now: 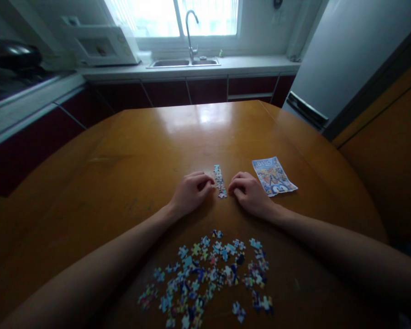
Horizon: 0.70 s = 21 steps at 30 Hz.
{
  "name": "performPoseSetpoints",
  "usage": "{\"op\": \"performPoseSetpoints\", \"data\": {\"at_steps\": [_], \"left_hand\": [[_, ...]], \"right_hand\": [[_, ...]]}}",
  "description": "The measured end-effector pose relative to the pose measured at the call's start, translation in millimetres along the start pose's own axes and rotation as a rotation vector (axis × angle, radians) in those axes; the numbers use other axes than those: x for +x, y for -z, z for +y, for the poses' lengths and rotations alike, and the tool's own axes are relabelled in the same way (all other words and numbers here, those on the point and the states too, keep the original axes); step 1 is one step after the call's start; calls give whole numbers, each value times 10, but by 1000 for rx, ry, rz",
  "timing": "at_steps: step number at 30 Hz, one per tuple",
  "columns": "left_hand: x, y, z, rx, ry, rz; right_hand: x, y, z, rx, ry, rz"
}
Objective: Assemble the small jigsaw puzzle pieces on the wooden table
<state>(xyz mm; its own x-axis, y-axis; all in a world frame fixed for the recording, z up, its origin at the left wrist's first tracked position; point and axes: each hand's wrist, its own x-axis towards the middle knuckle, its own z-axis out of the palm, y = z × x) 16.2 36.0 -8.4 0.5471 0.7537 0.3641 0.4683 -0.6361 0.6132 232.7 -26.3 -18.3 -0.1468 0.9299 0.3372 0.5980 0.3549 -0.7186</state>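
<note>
A narrow strip of joined jigsaw pieces lies on the wooden table, running away from me. Just left of it rests my left hand, its fingers curled in and the thumb against the index finger. On the strip's other side, my right hand lies with fingers curled under, close to the strip's near end. I see nothing in either hand, though the inner fingers are partly hidden. Nearer to me, a loose heap of jigsaw pieces spreads between my forearms. Right of my right hand lies a printed picture sheet with a blue penguin-like face.
The round-edged wooden table fills the middle. Beyond it stand a counter with a sink and faucet, and a white microwave. A wok sits at far left; a fridge is on the right.
</note>
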Motion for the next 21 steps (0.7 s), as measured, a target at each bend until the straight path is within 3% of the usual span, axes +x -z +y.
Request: {"op": "performPoseSetpoints", "data": {"at_steps": [21], "left_hand": [[5,-6,-9,4,-8,-2]], "right_hand": [[4,9,-3,-4,-3,-11]]}}
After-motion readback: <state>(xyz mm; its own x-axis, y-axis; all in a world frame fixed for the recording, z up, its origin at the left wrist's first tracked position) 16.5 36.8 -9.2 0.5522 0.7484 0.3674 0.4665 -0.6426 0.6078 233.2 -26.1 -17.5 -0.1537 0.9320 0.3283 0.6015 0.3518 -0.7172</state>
